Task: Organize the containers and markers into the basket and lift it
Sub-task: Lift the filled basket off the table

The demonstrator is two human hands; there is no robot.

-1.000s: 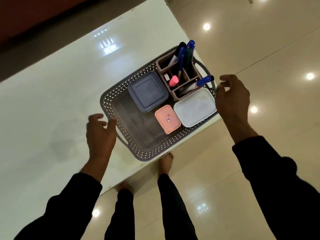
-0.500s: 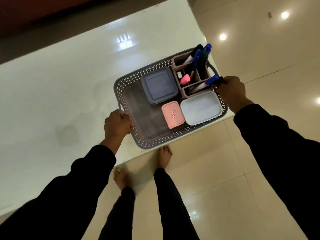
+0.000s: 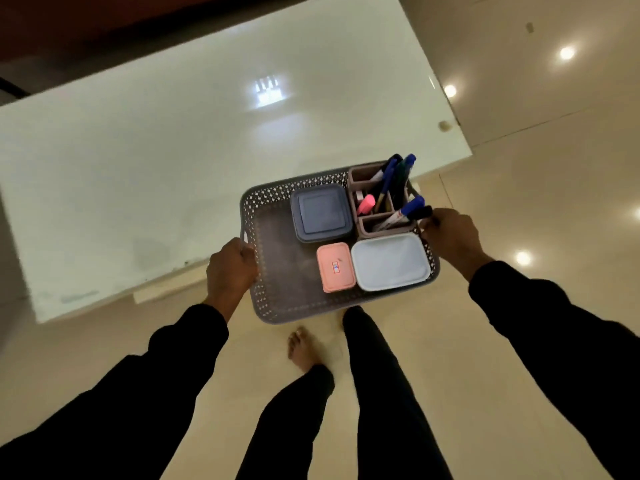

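Basket (image 3: 277, 299), grey with perforated walls, is held in the air in front of the person, its far part over the near edge of the white table (image 3: 173, 161), its near part over the tiled floor (image 3: 519, 209). Left hand (image 3: 231, 271) grips the handle at the left end, fingers curled round it. Right hand (image 3: 450, 235) grips the right end likewise; the handle itself is hidden under the fingers. Inside, toward the right half: a dark grey lidded container (image 3: 321, 213), a small pink lidded container (image 3: 336, 267) in front of it, and a white lidded container (image 3: 390, 261) just beside the pink one. A divided holder (image 3: 367, 232) in the far right corner carries several markers (image 3: 403, 168), standing tilted, and a pink highlighter (image 3: 366, 204). The basket's left half shows bare bottom. One bare foot (image 3: 304, 348) is visible below.
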